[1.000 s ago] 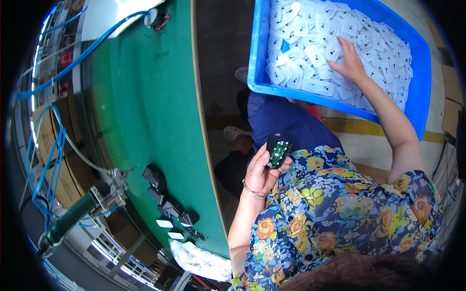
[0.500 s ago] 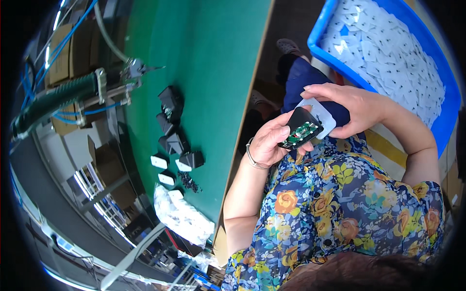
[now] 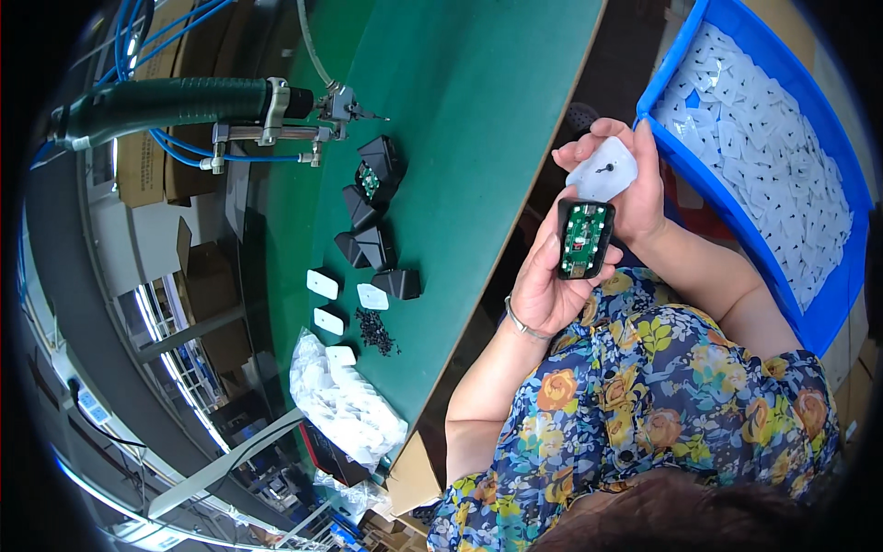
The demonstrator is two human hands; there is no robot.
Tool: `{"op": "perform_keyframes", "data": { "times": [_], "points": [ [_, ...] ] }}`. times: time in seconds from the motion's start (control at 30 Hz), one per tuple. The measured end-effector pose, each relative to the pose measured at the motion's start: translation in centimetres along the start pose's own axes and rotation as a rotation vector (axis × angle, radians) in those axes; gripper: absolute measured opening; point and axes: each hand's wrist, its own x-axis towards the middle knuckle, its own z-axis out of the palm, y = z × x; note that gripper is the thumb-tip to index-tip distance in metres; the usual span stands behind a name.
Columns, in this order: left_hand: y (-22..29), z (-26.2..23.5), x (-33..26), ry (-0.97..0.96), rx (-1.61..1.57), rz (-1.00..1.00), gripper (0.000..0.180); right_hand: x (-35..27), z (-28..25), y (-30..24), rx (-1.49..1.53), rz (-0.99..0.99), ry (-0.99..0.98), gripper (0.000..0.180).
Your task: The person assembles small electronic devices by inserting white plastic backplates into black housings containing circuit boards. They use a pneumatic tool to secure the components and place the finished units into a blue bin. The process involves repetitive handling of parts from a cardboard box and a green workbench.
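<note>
My left hand [image 3: 544, 293] is closed around a small black plastic housing [image 3: 609, 259]. A green circuit board [image 3: 587, 235] sits inside it, facing up. Just beyond, my right hand [image 3: 647, 195] holds a thin whitish translucent plate [image 3: 589, 180] with rounded corners and a small black piece near its middle. The plate lies over the fingers, with the thumb along its right side. Its lower edge comes close to the housing's top end; whether they touch, I cannot tell.
On the green bench [image 3: 478, 156] stand several black housings [image 3: 372, 247], white-faced pieces [image 3: 322, 283], a pile of small black parts [image 3: 375, 333] and a plastic bag [image 3: 345, 405]. A clamped screwdriver-like tool [image 3: 202, 99] hangs at left. A blue bin [image 3: 688, 152] of whitish plates is at right.
My right hand has turned over, bringing the plate from behind the housing to face up above it. The housing has rotated more upright in my left hand. The whole view has shifted.
</note>
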Motion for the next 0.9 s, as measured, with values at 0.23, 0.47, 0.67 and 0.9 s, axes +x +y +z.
{"op": "perform_keyframes", "data": {
  "times": [0.23,0.47,0.67,0.9],
  "points": [
    [0.8,0.9,-2.1,0.386,1.075,0.681,0.073,0.1,0.9,0.4,0.316,0.295,-0.055,0.067],
    [0.6,1.0,0.1,0.420,1.785,0.819,0.068,-1.9,2.7,1.6,0.186,0.419,0.007,0.071],
    [0.5,0.0,0.5,0.306,1.894,0.823,0.062,-2.2,2.3,1.6,0.099,0.404,0.000,0.069],
    [-0.2,-0.4,0.3,0.388,1.665,0.754,0.061,-2.4,2.1,1.8,0.038,0.369,-0.026,0.067]
  ]
}}
